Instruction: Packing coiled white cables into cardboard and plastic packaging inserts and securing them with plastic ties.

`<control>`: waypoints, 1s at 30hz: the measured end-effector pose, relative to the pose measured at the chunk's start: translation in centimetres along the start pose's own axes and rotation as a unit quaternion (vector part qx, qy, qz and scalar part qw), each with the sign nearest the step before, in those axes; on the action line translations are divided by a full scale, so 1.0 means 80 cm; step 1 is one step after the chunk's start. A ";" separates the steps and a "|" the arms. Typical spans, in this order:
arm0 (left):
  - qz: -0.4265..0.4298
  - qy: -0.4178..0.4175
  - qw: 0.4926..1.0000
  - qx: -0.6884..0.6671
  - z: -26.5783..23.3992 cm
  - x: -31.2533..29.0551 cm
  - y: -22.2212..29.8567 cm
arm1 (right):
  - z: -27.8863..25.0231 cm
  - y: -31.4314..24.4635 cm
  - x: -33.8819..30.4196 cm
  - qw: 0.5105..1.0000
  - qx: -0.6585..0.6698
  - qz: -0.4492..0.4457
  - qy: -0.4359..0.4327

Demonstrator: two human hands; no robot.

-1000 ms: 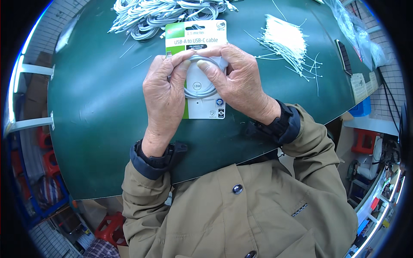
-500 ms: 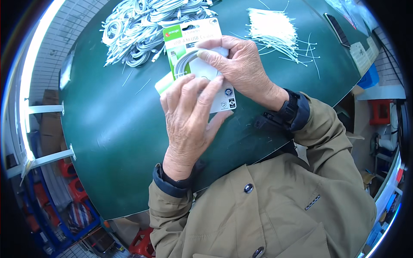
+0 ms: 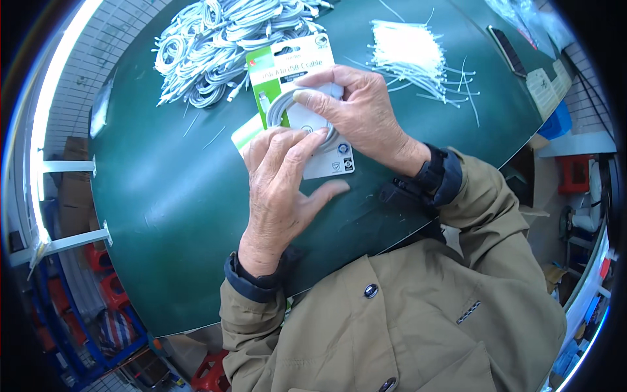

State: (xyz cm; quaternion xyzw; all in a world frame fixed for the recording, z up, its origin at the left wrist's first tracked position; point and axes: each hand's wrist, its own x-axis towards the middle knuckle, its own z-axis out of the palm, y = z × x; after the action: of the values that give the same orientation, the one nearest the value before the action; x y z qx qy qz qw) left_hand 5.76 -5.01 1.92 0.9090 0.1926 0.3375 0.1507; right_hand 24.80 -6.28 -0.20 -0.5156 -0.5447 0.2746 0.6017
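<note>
A white and green packaging card [image 3: 277, 65] with a hang slot is upright in front of me, a coiled grey USB cable [image 3: 277, 107] lying against its face. My right hand [image 3: 362, 108] pinches the upper part of the coil between thumb and bent forefinger, at the card's right side. Across the lower left of the coil reach the bent fingers of my left hand [image 3: 277, 179], touching it. The left thumb stretches away, below the card's lower edge. Parts of the coil are hidden under my fingers.
Many coiled grey cables [image 3: 209, 49] are heaped at the far left of the green table [image 3: 166, 228]. White cable ties [image 3: 408, 49] lie in a pile at the far right, some scattered. Beyond them rests a dark phone [image 3: 507, 51]. Red stools [image 3: 210, 372] stand below the table.
The card and coil have shifted slightly down, along with my hands. My left thumb has moved away from the card's lower edge, opening a gap.
</note>
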 end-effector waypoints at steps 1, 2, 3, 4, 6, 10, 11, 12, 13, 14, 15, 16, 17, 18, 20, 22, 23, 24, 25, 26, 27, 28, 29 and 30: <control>0.001 -0.004 1.000 -0.013 -0.002 0.002 0.001 | -0.001 -0.001 0.000 1.000 0.005 -0.001 0.000; 0.000 0.008 1.000 -0.013 -0.002 0.000 0.000 | -0.002 -0.002 0.000 1.000 -0.002 -0.008 -0.008; -0.024 0.066 0.998 -0.003 -0.001 -0.004 -0.002 | -0.001 -0.001 -0.001 1.000 0.005 -0.009 0.003; -0.050 0.123 0.991 0.007 0.002 -0.007 -0.004 | -0.001 -0.001 -0.002 1.000 0.011 -0.009 0.013; -0.081 0.190 0.978 0.015 0.007 -0.008 -0.004 | 0.000 -0.004 -0.005 1.000 0.012 -0.012 0.013; -0.324 0.210 0.859 -0.335 0.014 -0.006 0.000 | 0.007 -0.010 -0.009 0.999 -0.020 -0.049 -0.002; -0.318 0.177 0.865 -0.345 0.015 -0.007 -0.002 | 0.008 -0.010 -0.010 0.998 -0.025 -0.053 -0.009; -0.312 0.143 0.870 -0.355 0.015 -0.009 -0.004 | 0.010 -0.010 -0.010 0.998 -0.030 -0.056 -0.016; -0.305 0.109 0.873 -0.364 0.016 -0.010 -0.005 | 0.011 -0.009 -0.011 0.997 -0.034 -0.060 -0.023; -0.307 0.117 0.870 -0.367 0.015 -0.011 -0.007 | 0.014 -0.008 -0.011 0.997 -0.038 -0.060 -0.033; -0.312 0.110 0.876 -0.351 0.015 -0.012 -0.008 | 0.019 -0.007 -0.011 0.997 -0.014 -0.071 -0.027; -0.317 0.103 0.881 -0.335 0.014 -0.012 -0.009 | 0.023 -0.006 -0.011 0.996 0.010 -0.082 -0.020; -0.322 0.094 0.886 -0.318 0.013 -0.011 -0.009 | 0.024 -0.005 -0.010 0.995 0.035 -0.093 -0.013; -0.324 0.100 0.884 -0.321 0.014 -0.010 -0.009 | 0.023 -0.003 -0.009 0.995 0.032 -0.093 -0.020; -0.323 0.105 0.889 -0.306 0.014 -0.011 -0.007 | 0.020 -0.001 -0.007 0.993 -0.002 -0.110 -0.047; -0.324 0.108 0.891 -0.298 0.013 -0.012 -0.008 | 0.019 0.000 -0.006 0.991 -0.018 -0.119 -0.062; -0.328 0.102 0.889 -0.301 0.011 -0.012 -0.008 | 0.018 0.000 -0.006 0.992 -0.017 -0.108 -0.068; -0.331 0.096 0.888 -0.305 0.010 -0.013 -0.009 | 0.016 0.000 -0.006 0.992 -0.017 -0.097 -0.074; -0.335 0.088 0.886 -0.308 0.009 -0.013 -0.010 | 0.016 0.000 -0.006 0.993 -0.016 -0.086 -0.079; -0.335 0.089 0.886 -0.308 0.010 -0.014 -0.011 | 0.016 0.000 -0.006 0.993 -0.016 -0.086 -0.080; -0.330 0.095 0.886 -0.311 0.011 -0.015 -0.013 | 0.017 0.000 -0.006 0.994 -0.013 -0.078 -0.080; -0.326 0.102 0.886 -0.314 0.012 -0.016 -0.015 | 0.017 0.000 -0.006 0.994 -0.011 -0.071 -0.079; -0.321 0.108 0.886 -0.317 0.013 -0.017 -0.015 | 0.018 0.000 -0.006 0.995 -0.008 -0.063 -0.077; -0.320 0.107 0.886 -0.317 0.015 -0.017 -0.015 | 0.017 0.000 -0.006 0.995 -0.008 -0.063 -0.076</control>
State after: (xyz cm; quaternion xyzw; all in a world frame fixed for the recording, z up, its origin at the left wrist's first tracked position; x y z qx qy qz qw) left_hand 5.30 -4.72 -0.24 0.6601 0.3712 0.4089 0.5092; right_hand 23.41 -6.26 -0.56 -0.4631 -0.6225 0.2703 0.5701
